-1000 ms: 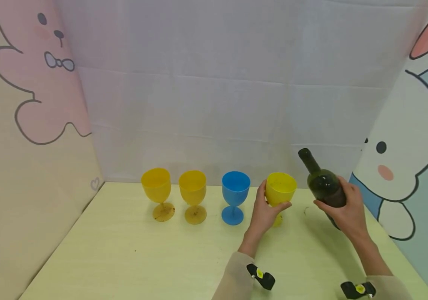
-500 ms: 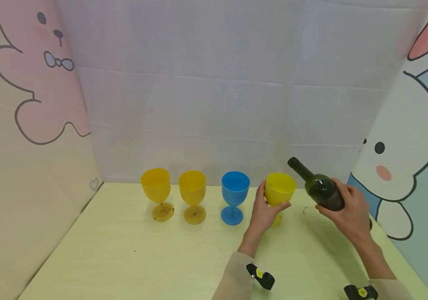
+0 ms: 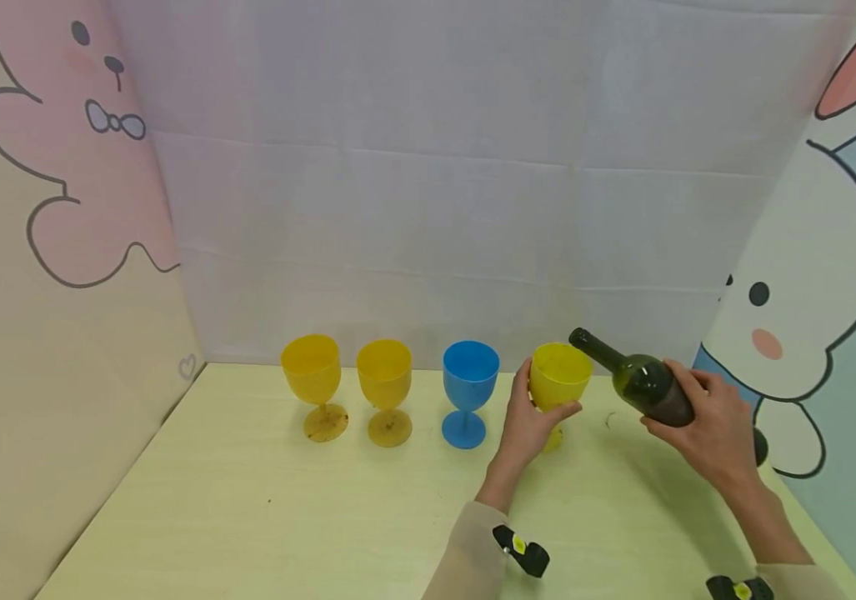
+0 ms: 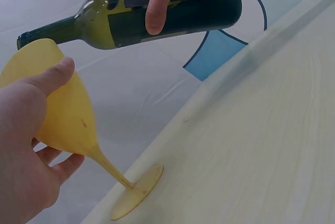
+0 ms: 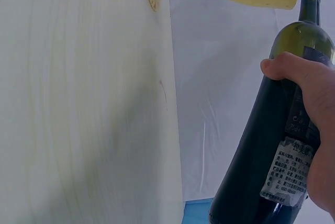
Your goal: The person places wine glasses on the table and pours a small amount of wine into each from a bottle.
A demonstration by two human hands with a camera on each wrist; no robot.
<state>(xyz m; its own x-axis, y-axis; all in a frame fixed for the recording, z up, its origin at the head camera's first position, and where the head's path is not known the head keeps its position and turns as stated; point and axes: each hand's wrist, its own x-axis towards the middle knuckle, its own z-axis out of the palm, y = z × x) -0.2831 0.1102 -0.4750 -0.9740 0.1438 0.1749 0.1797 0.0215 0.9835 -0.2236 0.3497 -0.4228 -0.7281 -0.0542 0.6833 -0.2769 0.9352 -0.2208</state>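
A yellow goblet stands upright at the right end of a row, its bowl gripped between the thumb and fingers of my left hand. Its foot is down on the table in the left wrist view. My right hand holds a dark green wine bottle around its body, tilted with the neck toward the left. The bottle's mouth overlaps the goblet's rim in the head view. A printed white label shows on the bottle in the right wrist view. The goblet's stem is partly hidden by my left hand.
A blue goblet stands just left of my left hand, and two yellow goblets, one beside it and another farther left. A white cloth backdrop rises behind the pale table; cartoon-printed walls flank both sides.
The bottle has tipped further over, its neck lowering and moving left to the goblet's rim, while my right hand has shifted slightly right. My left hand and the goblet have stayed put.
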